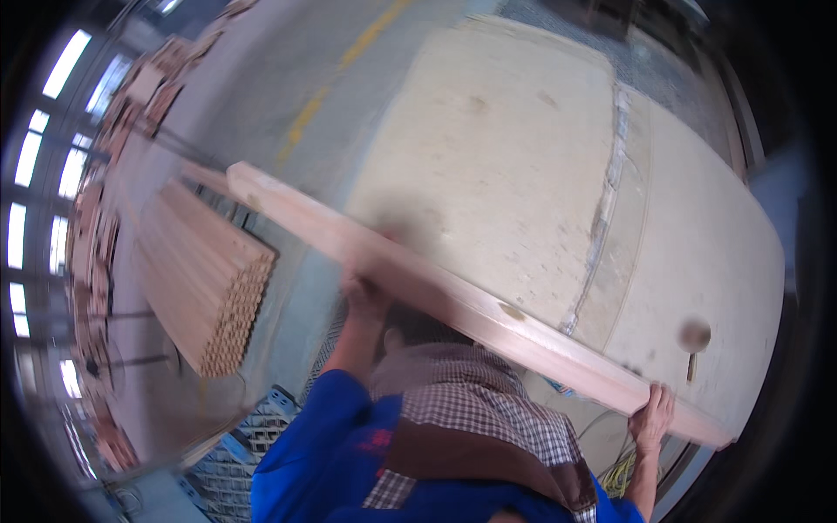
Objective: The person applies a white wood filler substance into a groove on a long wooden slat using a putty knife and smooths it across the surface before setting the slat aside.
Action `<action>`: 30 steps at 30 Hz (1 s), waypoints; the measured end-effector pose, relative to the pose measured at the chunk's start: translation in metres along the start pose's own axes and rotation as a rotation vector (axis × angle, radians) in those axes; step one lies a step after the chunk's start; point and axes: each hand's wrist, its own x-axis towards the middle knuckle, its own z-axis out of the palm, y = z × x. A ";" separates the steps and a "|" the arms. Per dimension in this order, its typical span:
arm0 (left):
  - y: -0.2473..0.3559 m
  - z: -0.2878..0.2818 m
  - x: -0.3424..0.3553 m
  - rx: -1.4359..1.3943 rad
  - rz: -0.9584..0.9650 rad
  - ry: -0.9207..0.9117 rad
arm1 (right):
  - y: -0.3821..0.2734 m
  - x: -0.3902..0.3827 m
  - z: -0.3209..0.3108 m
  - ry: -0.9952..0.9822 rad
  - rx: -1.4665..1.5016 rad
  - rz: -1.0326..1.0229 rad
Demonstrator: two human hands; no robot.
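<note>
A long, pale pink wooden beam (475,296) slants across the view from upper left to lower right, above the near part of a wide cream-coloured table (506,131). My left hand (370,295) grips the beam left of its middle, its fingers partly hidden and blurred by motion. Near the beam's right end, my right hand (652,418) is closed over the edge, fingers on top. Two brownish knots show in the wood. My body, in blue sleeves and a checked apron (488,392), is close behind the beam.
Left of me is a stack of long wooden bars (187,270), with their ends toward me. A yellow line (305,126) marks the grey floor. A small round thing with a thin handle (692,366) lies on the table's right part. Yellow cables (620,478) hang near my right arm.
</note>
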 end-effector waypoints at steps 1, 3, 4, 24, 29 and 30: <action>0.010 -0.019 -0.002 0.004 0.126 -0.104 | -0.013 0.006 -0.009 -0.043 0.041 -0.009; 0.054 -0.041 0.000 -0.049 -0.039 0.181 | -0.049 0.015 -0.027 -0.075 0.120 -0.042; 0.069 -0.051 0.005 -0.086 -0.066 0.190 | -0.066 0.018 -0.033 -0.067 0.152 -0.063; 0.258 -0.158 -0.052 0.052 -0.350 0.333 | -0.605 0.129 -0.178 -0.338 0.047 -0.443; 0.269 -0.228 -0.019 0.028 -0.362 0.409 | -0.637 0.174 -0.119 -0.124 0.157 -0.741; 0.280 -0.240 -0.010 0.033 -0.371 0.420 | -0.644 0.183 -0.110 -0.088 0.176 -0.799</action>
